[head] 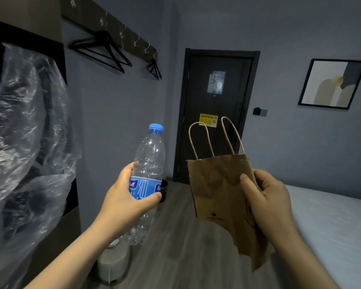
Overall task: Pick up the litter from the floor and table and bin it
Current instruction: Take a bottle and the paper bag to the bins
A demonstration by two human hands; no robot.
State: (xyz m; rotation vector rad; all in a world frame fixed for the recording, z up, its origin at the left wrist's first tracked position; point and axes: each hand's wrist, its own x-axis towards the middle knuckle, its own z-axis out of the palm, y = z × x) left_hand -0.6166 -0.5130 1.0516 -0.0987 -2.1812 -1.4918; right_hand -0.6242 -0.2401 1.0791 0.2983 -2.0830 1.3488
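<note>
My left hand (125,202) grips an empty clear plastic water bottle (149,161) with a blue cap and blue label, held upright at chest height. My right hand (269,197) holds a crumpled brown paper bag (217,190) by its right edge, thumb across the front; the bag's two twisted paper handles stick upward. Both items hang in the air over the wooden floor. A small dark bin (164,189) stands on the floor by the door, mostly hidden behind the bottle.
Crinkled clear plastic sheeting (23,142) covers dark furniture at the left. A grey round stool (113,265) stands below my left arm. A bed (331,226) fills the right side. A dark door (215,113) is ahead, with hangers (104,49) on the left wall.
</note>
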